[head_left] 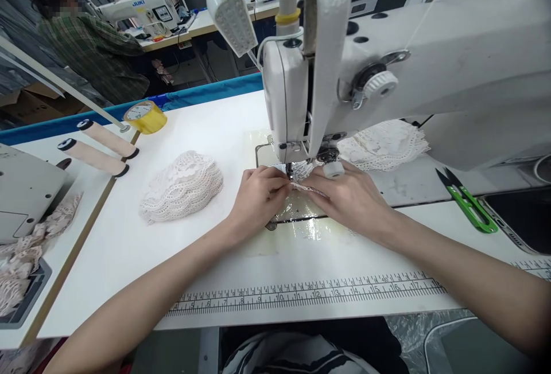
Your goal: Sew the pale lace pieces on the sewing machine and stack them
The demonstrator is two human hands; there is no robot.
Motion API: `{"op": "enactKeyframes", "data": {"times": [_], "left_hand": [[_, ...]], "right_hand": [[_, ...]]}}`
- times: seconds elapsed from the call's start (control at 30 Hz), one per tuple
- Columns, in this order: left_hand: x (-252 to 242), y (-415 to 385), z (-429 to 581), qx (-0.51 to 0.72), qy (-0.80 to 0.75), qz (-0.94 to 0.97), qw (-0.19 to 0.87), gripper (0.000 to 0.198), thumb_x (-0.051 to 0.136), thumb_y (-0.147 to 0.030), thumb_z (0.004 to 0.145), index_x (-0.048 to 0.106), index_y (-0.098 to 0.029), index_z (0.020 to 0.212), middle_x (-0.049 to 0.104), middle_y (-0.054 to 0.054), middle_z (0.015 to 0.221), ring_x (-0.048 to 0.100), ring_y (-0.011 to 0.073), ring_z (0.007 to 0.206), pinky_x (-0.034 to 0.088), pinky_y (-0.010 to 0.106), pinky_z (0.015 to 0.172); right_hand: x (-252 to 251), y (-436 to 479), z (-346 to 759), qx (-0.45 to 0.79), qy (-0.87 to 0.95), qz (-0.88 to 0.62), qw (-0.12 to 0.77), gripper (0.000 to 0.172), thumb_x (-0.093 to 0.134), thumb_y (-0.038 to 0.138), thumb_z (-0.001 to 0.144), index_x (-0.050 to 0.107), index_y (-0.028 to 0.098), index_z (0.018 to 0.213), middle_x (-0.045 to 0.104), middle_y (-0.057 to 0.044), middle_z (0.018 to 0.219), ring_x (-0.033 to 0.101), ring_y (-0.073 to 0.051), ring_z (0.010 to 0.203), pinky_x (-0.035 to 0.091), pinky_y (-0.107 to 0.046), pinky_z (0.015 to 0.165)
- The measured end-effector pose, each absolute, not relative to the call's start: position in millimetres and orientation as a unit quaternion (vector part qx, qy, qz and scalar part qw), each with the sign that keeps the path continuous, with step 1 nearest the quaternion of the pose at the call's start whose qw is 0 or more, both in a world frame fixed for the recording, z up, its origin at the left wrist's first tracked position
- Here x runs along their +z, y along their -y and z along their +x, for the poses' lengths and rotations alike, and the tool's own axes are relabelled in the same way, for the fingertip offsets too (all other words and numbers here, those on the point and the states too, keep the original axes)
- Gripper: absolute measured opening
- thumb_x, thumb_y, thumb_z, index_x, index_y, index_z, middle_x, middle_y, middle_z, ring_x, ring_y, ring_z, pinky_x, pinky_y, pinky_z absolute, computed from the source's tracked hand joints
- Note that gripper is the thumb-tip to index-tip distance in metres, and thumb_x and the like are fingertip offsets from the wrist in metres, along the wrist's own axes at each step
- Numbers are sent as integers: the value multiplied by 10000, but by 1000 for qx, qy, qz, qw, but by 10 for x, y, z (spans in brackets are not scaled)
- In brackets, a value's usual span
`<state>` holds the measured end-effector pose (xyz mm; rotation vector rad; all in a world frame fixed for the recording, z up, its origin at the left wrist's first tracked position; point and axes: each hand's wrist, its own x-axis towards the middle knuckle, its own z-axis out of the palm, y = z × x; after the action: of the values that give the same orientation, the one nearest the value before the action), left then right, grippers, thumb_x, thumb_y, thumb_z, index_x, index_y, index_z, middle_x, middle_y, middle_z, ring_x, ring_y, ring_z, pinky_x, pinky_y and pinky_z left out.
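Note:
A white sewing machine (pixel 387 64) stands over the white table (pixel 181 282). A narrow strip of pale lace (pixel 307 189) lies under its presser foot (pixel 289 167). My left hand (pixel 258 196) pinches the lace just left of the needle, fingers closed on it. From the right, my right hand (pixel 350 196) presses the same strip down, fingers curled over it, with a white cover on one fingertip. A heap of finished lace (pixel 383 144) sits behind the machine arm.
A pile of lace (pixel 183 187) lies left of my hands. Green thread snips (pixel 467 202) rest at the right. Yellow tape roll (pixel 144 116), two thread cones (pixel 99 147), a printed ruler (pixel 310 293) along the front edge. Another person (pixel 86 41) sits far left.

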<state>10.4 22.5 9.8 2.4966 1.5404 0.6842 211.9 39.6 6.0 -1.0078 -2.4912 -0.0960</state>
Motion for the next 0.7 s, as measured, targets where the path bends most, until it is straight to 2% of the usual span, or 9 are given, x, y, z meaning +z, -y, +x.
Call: {"op": "enactKeyframes", "data": {"times": [0.13, 0.23, 0.33, 0.7], "left_hand": [[28, -103, 53, 224, -411, 879, -85, 164, 564, -210, 934, 710, -235, 1005, 717, 14, 1010, 610, 188, 1007, 392, 384, 909], [-8, 0, 35, 214, -365, 890, -170, 209, 607, -210, 903, 674, -195, 1101, 714, 33, 1073, 600, 215, 1070, 375, 397, 938], [-2, 65, 30, 200, -367, 889, -189, 243, 608, -246, 908, 661, -170, 1132, 706, 44, 1124, 587, 227, 1110, 358, 402, 960], [21, 62, 31, 195, -390, 882, -176, 210, 578, -263, 926, 673, -213, 1107, 711, 27, 1126, 593, 212, 1094, 355, 393, 948]], "right_hand": [[103, -382, 2130, -49, 923, -297, 240, 198, 520, 162, 898, 716, 191, 902, 731, -38, 936, 623, -184, 832, 408, -327, 769], [127, -358, 2119, -63, 931, -273, 236, 194, 524, 144, 884, 716, 175, 894, 745, -34, 960, 632, -193, 863, 418, -327, 763], [127, -347, 2113, -70, 931, -271, 234, 228, 495, 131, 899, 717, 160, 942, 753, -25, 909, 645, -184, 827, 426, -333, 786], [112, -351, 2112, -88, 928, -280, 231, 266, 486, 104, 898, 729, 192, 965, 757, -22, 945, 652, -167, 754, 438, -347, 823]]}}
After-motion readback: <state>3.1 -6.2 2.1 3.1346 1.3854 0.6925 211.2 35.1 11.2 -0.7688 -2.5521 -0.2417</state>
